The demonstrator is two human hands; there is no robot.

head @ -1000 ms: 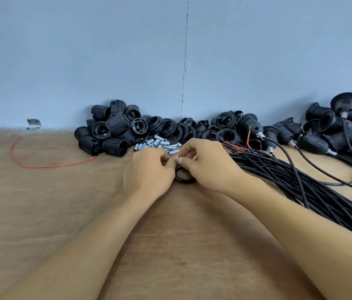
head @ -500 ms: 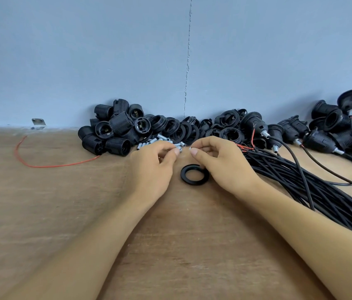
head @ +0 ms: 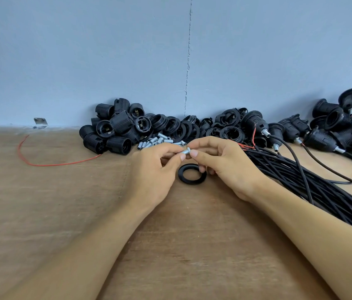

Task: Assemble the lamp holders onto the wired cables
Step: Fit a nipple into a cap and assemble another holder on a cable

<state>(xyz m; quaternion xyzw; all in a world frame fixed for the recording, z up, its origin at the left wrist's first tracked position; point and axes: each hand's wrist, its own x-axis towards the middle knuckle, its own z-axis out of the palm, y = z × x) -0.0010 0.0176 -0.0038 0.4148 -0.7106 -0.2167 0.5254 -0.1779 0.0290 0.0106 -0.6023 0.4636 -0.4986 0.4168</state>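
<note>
My left hand (head: 155,169) and my right hand (head: 225,165) meet above the table, both pinching one small silver threaded tube (head: 186,151) between fingertips. Just below them a black ring (head: 192,174) lies flat on the wooden table (head: 62,202). Behind the hands lie several loose silver tubes (head: 160,142) and a heap of black lamp holders (head: 116,131). A thick bundle of black cables (head: 300,180) runs from the middle to the right edge, passing under my right forearm.
More black rings and caps (head: 225,126) are piled against the blue wall. Lamp holders fitted on cables (head: 333,131) lie at the far right. A loose red wire (head: 41,161) curls at the left, near a small metal bracket (head: 40,121).
Both hands have lifted off the black ring, which now lies uncovered on the table. They picked a silver tube from the pile and hold it between them.
</note>
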